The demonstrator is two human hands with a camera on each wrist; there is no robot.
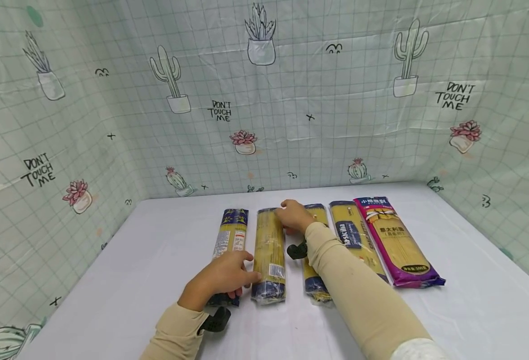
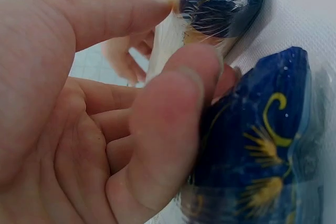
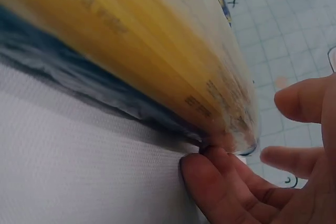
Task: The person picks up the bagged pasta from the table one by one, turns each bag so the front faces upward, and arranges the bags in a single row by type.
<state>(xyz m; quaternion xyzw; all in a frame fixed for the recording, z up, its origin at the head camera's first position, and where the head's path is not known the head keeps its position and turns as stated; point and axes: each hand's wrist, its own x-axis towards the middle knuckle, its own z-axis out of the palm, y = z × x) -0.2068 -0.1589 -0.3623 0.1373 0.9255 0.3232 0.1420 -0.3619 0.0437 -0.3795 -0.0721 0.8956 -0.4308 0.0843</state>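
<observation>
Five spaghetti packs lie roughly side by side in the head view. My left hand (image 1: 226,274) is over the lower part of the leftmost pack (image 1: 234,235). Its thumb touches the lower left edge of the second pack (image 1: 269,245); in the left wrist view, loosely bent fingers (image 2: 168,129) lie by the leftmost pack's blue end (image 2: 268,140). At the second pack's far end is my right hand (image 1: 295,216). The right wrist view has its fingertips (image 3: 202,174) touching the low edge of that yellow pack (image 3: 142,45), thumb apart from it.
To the right lie a third spaghetti pack (image 1: 311,275), partly under my right arm, a fourth with a blue label (image 1: 347,234), and a pink-purple pack (image 1: 401,240). The white tabletop (image 1: 156,250) meets a patterned curtain (image 1: 291,150) at the back and sides.
</observation>
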